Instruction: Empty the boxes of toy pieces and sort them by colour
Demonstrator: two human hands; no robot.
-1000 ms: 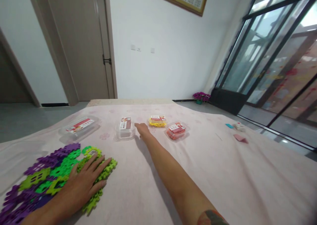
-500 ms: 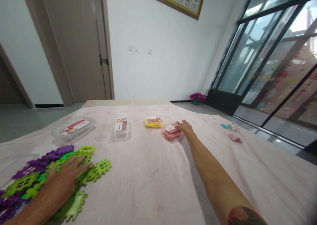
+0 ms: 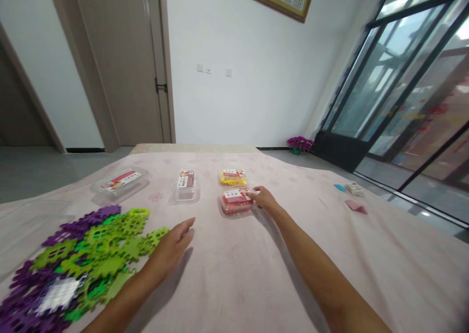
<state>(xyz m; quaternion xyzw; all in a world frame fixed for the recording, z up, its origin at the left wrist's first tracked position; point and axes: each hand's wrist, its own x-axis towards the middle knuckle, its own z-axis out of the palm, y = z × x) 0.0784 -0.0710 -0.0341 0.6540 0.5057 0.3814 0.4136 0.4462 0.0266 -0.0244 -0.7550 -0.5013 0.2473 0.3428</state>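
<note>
My right hand (image 3: 264, 198) grips the right end of a clear plastic box (image 3: 238, 208) holding red pieces. Its lid carries a red and white label, and it rests on the cloth just in front of a similar box with yellow pieces (image 3: 233, 182). My left hand (image 3: 175, 245) hovers over the cloth with fingers stretched out and nothing in them. Left of that hand, partly behind its forearm, spreads a pile of notched plastic building pieces (image 3: 106, 245) in lime green, green and purple, with a white piece (image 3: 60, 294) on top.
Two clear boxes with labelled lids, a large one (image 3: 120, 185) and a smaller one (image 3: 185, 193), stand at the back left. A transparent container (image 3: 31, 225) lies at the left edge. On the right are a pink cloth piece (image 3: 356, 206), a small white pack (image 3: 354, 188) and a blue item (image 3: 340, 188).
My right hand has shifted the box of red pieces to the left, in front of the yellow one. My left hand has left the pile of building pieces and moved right.
</note>
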